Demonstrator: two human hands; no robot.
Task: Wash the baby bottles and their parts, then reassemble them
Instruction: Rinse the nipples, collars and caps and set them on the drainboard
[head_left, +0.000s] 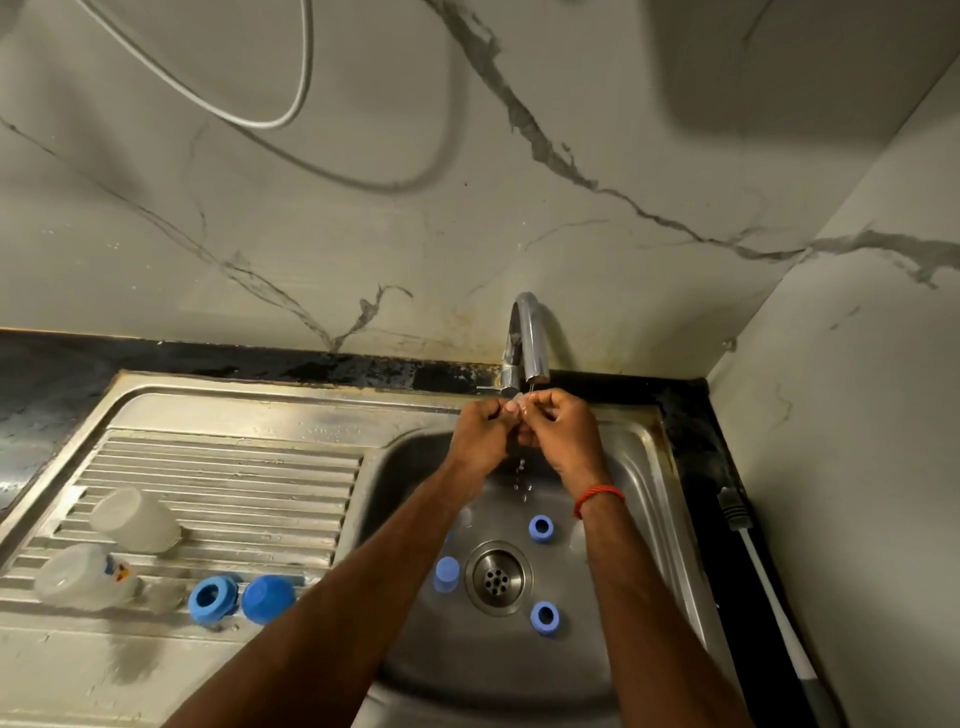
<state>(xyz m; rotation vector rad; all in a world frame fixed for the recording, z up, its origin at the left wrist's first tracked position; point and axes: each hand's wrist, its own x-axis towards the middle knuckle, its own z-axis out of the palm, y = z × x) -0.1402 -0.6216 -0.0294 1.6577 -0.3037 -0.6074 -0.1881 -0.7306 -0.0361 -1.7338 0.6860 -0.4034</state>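
Left hand (480, 431) and right hand (558, 431) meet under tap (530, 338), fingers curled, pinching small pale part (516, 404) between them. Water drips into sink (644, 467). Blue rings (541, 528) (545, 617) and pale cap (447, 573) lie by the drain. On the drainboard (234, 467): clear bottles (136, 519) (83, 574), blue collar (212, 597), blue dome (268, 597).

The steel drainboard (234, 467) is carrying two clear bottles (83, 574), a blue ring (212, 597) and a blue cap (268, 598); the basin (519, 675) is holding three blue pieces (541, 528).
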